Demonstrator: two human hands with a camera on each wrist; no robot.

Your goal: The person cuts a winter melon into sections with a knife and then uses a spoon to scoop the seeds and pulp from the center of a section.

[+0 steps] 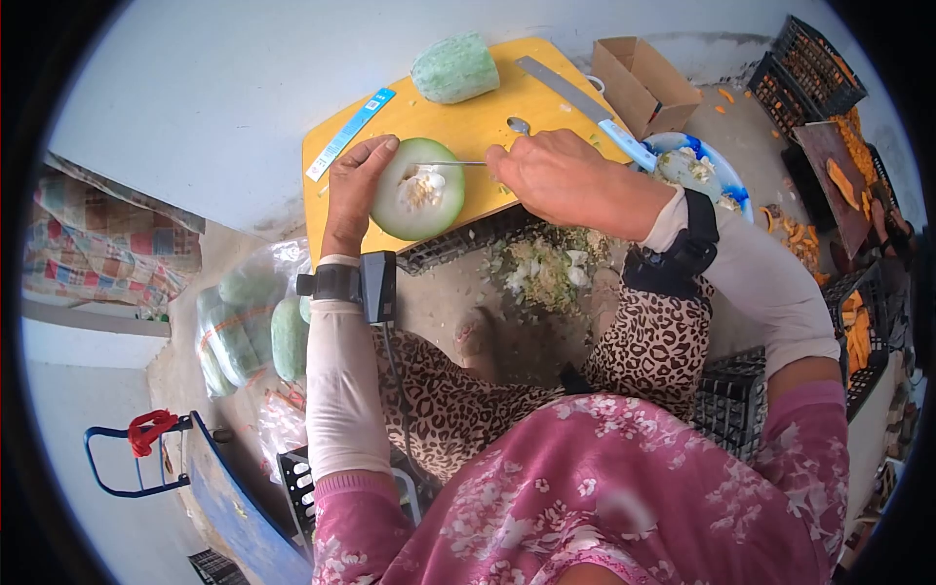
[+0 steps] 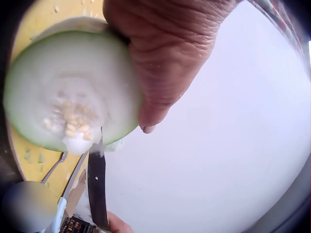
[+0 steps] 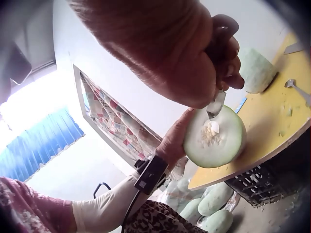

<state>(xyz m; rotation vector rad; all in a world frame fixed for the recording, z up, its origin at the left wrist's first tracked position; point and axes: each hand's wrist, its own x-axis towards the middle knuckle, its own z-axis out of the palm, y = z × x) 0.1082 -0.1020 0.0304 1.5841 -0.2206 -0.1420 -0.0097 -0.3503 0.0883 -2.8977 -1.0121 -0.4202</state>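
A cut winter melon [image 1: 417,210] stands on the yellow table, its white face and seedy core turned toward me. My left hand [image 1: 357,185] grips it at the left side, the thumb along the rim of the cut face in the left wrist view. In my right hand [image 1: 575,180] I hold a small knife [image 2: 97,182] by its handle. The dark blade reaches across the cut face, its tip at the core beside the pale seeds [image 2: 74,121]. A loosened white piece of pulp [image 2: 77,144] bulges out below the seeds.
On the yellow table [image 1: 487,205] lie another winter melon piece [image 1: 455,68], a spoon [image 1: 518,125], a large knife [image 1: 585,105] and a blue-white sleeve [image 1: 351,135]. A cardboard box [image 1: 643,88] and a blue-rimmed basin [image 1: 731,185] stand right. Pulp scraps [image 1: 551,273] litter the floor.
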